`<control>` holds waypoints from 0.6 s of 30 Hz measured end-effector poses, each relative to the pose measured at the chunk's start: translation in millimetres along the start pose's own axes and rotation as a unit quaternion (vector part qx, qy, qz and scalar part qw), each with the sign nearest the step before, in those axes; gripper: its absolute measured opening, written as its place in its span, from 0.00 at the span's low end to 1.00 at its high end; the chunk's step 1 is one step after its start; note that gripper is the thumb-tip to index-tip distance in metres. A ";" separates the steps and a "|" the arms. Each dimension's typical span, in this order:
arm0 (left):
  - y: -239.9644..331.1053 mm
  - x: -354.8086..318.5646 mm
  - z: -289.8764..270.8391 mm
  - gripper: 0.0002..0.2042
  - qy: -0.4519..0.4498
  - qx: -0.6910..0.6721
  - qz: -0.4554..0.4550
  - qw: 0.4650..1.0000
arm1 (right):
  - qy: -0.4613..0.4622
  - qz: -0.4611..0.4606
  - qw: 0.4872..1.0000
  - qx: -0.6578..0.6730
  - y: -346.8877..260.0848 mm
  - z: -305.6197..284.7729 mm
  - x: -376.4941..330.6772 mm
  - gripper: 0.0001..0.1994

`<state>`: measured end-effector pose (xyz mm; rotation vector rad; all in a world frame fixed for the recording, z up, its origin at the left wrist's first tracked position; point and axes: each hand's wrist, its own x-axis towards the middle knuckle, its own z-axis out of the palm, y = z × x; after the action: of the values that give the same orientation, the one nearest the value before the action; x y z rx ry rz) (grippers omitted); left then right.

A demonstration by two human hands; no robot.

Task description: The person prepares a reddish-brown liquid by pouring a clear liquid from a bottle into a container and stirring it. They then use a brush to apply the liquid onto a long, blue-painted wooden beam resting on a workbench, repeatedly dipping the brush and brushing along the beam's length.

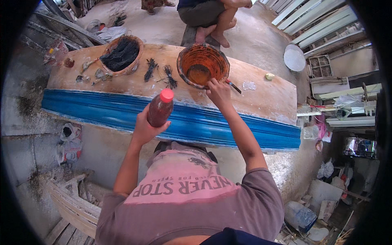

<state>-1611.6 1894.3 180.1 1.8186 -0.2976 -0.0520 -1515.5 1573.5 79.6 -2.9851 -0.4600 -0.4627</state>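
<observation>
Centrally, the left hand (148, 130) is holding a red-capped bottle (159, 112) of dark reddish contents, its grip wrapping the lower part, over the blue near side of the desk (267, 98). The right arm is stretching forward and inward, the right hand (219, 94) bending its fingers down at the near rim of an orange bowl (222, 65); whether that grip is pinching the rim, I cannot tell. A red-handled tool (234, 86) is lying just beside it.

Beyond the blue-edged wooden table (265, 100), you have bare grey floor (255, 45), to its right long whitish slats (314, 20) and a small paned frame (320, 66), and near its right end bright floor glare (281, 174).
</observation>
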 end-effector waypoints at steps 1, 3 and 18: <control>-1.9 4.9 4.4 0.29 0.007 0.009 -0.003 1.000 | -0.019 -0.004 1.000 0.009 0.5 -6.4 -8.7 0.10; -10.9 19.4 11.6 0.29 0.002 0.060 -0.023 0.998 | -0.041 -0.011 0.999 0.021 5.1 -13.5 -25.3 0.11; -3.9 106.2 76.6 0.27 -0.027 0.293 0.022 0.955 | 0.028 0.100 0.978 0.182 -9.3 -124.8 54.7 0.26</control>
<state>-1522.9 1798.5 168.6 2.4016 -0.4237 0.0225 -1503.9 1581.6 215.4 -2.6213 -0.2090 -0.3919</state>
